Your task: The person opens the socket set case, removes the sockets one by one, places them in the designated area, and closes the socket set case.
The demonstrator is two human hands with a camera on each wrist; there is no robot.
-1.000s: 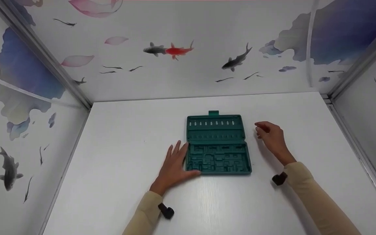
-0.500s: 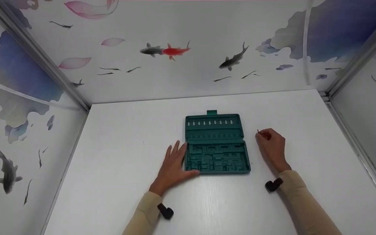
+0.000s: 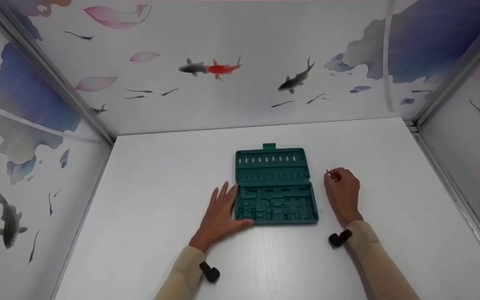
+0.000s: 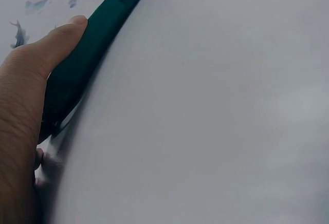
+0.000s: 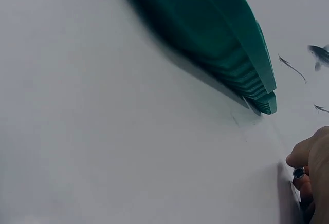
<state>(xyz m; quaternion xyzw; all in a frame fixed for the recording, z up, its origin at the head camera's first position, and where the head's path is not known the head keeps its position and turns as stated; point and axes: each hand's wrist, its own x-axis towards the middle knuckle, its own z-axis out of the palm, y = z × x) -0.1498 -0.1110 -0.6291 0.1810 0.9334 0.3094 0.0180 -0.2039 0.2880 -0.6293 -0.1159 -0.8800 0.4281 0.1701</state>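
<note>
A green plastic tool case (image 3: 277,203) lies unfolded flat on the white table, its moulded compartments facing up. Along the far half runs a row of small pale marks (image 3: 266,159), too small to identify. My left hand (image 3: 219,214) rests at the case's near left corner, fingers spread along the left side and thumb on the front edge. Just right of the case, my right hand (image 3: 342,191) pinches a small metal piece (image 5: 298,172) between thumb and index finger. Its round, hollow-looking end shows in the right wrist view; its thin tip points up in the head view.
The white table (image 3: 161,175) is bounded by printed panels at the back and both sides, with metal frame strips (image 3: 465,200) at the joints. A latch tab (image 3: 269,146) sticks out from the case's far edge. Black wrist cameras (image 3: 210,272) sit on both sleeves.
My right hand has drawn nearer and slightly left, its fingers curling in, and the small metal piece now shows at its fingertips. My left hand stays on the case.
</note>
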